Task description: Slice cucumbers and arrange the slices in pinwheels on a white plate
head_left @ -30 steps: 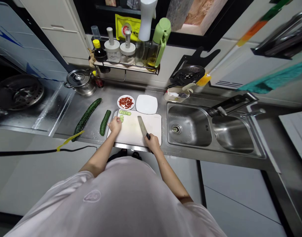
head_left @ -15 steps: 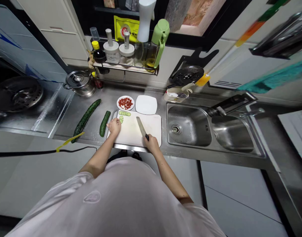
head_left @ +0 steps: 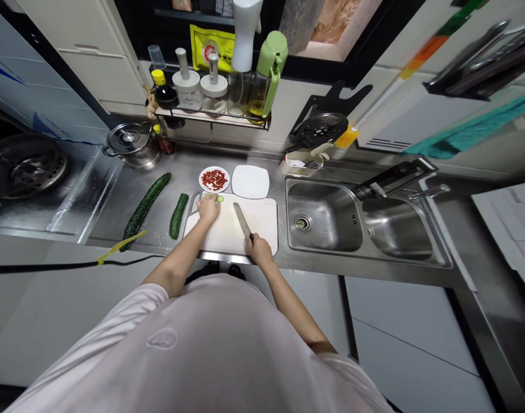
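Observation:
My right hand [head_left: 259, 249] is wrapped round the black handle of a knife [head_left: 242, 220], whose blade lies over the white cutting board [head_left: 258, 223] and points away from me. At the board's upper left, my left hand [head_left: 208, 207] is over the cucumber slices [head_left: 220, 198], mostly covering them; its fingertips are too small to make out. Left of the board lies a short piece of cucumber [head_left: 179, 216], and farther left a long whole cucumber [head_left: 146, 210]. Behind the board are a plate of chopped red pieces [head_left: 214, 180] and a bare white plate [head_left: 250, 182].
A double steel sink [head_left: 326, 221] is at the right, with a faucet [head_left: 400, 180] behind it. A lidded pot [head_left: 133, 146] stands at the back left. Above the counter, a rack [head_left: 215, 117] holds jars and bottles. A utensil holder [head_left: 302, 164] sits behind the sink.
My left hand has moved up and right from the board's left edge onto the cucumber slices. My right hand still holds the knife. The whole view has shifted slightly.

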The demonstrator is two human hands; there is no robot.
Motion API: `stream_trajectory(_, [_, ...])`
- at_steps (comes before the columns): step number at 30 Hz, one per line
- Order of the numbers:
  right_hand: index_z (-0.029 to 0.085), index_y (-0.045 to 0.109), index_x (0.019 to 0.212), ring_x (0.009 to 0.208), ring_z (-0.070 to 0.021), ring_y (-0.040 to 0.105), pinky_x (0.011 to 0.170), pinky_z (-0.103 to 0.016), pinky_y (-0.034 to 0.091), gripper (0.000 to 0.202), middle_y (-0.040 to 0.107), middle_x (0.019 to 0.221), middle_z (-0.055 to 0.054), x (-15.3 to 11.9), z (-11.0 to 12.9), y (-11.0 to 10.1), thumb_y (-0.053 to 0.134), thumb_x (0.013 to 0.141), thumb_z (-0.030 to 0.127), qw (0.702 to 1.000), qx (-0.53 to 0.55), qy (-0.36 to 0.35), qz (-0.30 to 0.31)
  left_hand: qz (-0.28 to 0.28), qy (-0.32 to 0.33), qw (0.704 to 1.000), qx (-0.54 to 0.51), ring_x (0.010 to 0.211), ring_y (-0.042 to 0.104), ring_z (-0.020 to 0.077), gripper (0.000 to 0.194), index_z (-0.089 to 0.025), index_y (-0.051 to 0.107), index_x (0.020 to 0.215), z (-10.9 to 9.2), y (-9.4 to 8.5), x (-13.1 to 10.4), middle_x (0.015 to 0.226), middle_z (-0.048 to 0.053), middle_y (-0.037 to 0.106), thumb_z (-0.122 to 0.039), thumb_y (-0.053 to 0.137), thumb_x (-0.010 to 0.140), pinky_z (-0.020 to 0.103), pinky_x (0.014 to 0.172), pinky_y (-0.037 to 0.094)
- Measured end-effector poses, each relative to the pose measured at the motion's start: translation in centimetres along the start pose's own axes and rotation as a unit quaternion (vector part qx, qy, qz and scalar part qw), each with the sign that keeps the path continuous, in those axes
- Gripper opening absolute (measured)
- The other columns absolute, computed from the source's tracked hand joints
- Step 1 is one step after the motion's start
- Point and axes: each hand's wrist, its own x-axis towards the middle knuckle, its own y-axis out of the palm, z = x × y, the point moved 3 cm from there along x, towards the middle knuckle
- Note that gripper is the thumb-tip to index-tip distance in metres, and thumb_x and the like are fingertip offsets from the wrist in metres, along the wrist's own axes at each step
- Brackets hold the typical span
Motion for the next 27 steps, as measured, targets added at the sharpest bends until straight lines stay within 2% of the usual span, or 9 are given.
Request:
stream_trajectory(5, [0.015,0.053,0.112,0.093,-0.0223,0.065,0.076,-0.027,0.042,0.034,0.068,0.098,-0.013,-0.1,0.1,-0.2,0.032,0.101,0.039,1.000,0.001,-0.005,0.006,0.018,0.016,1.000,0.017,0.109,0.050,0.0312,0.031,-0.022,0.063,0.114,-0.2,0.7,1.1,0.115,0.014,0.059,-0.025,0.049,0.087,0.045,0.093,0.031])
stream_trajectory(10, [0.014,0.053,0.112,0.092,-0.0223,0.065,0.075,-0.027,0.042,0.035,0.068,0.097,-0.013,0.0,0.0,-0.2,0.032,0.101,0.040,1.000,0.004,-0.006,0.004,0.007,0.014,1.000,0.002,0.110,0.050,0.0294,0.026,-0.023,0.062,0.108,0.0,1.0,1.5,0.113,0.013,0.060,-0.022,0.051,0.084,0.041,0.092,0.033])
stream_trajectory(17, [0.015,0.053,0.113,0.093,-0.0221,0.065,0.076,-0.027,0.042,0.033,0.068,0.098,-0.013,0.2,-0.3,0.1,0.033,0.101,0.039,1.000,-0.001,-0.008,0.006,0.017,-0.026,0.995,-0.091,0.094,0.057,0.0208,0.023,-0.024,0.060,0.103,0.1,1.3,1.8,0.095,0.005,0.067,-0.016,0.050,0.084,0.033,0.086,0.037])
stream_trajectory(22, [0.016,0.053,0.114,0.094,-0.0227,0.065,0.077,-0.028,0.043,0.035,0.068,0.099,-0.013,0.3,-0.5,0.1,0.033,0.101,0.041,1.000,-0.002,-0.004,0.010,0.072,-0.087,0.975,-0.192,0.080,0.060,0.0156,0.023,-0.023,0.063,0.101,0.4,2.1,1.1,0.085,0.000,0.068,-0.021,0.057,0.079,0.026,0.075,0.042])
stream_trajectory(27, [0.015,0.053,0.113,0.094,-0.0235,0.065,0.077,-0.029,0.043,0.036,0.068,0.099,-0.014,0.4,-0.4,-0.2,0.033,0.100,0.042,1.000,-0.002,0.000,0.013,0.094,-0.094,0.969,-0.208,0.078,0.060,0.0147,0.021,-0.022,0.067,0.098,0.5,2.9,-0.6,0.081,0.000,0.067,-0.023,0.061,0.077,0.025,0.074,0.043])
